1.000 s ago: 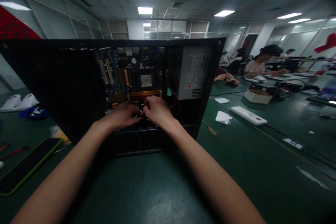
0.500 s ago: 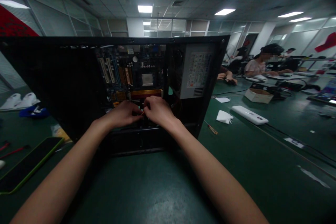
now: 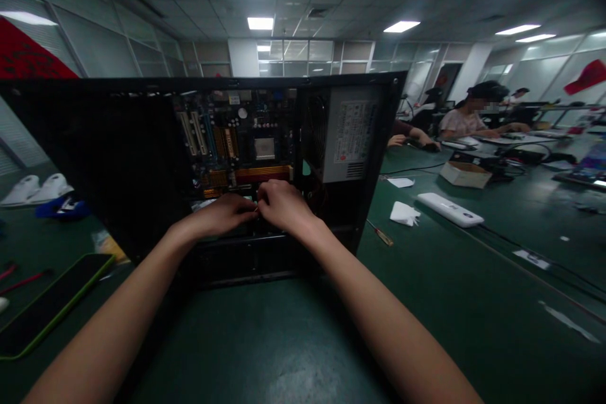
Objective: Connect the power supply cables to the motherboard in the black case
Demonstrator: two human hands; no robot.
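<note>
Both hands, left and right (fingertips together), inside the open computer case.

Left hand, right hand, fingertips meeting

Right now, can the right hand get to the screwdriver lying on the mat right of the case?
Probably yes. The right hand is inside the open case, fingers closed against the left hand. The screwdriver lies on bare mat beside the case wall, nothing between. It would have to withdraw first.
</note>
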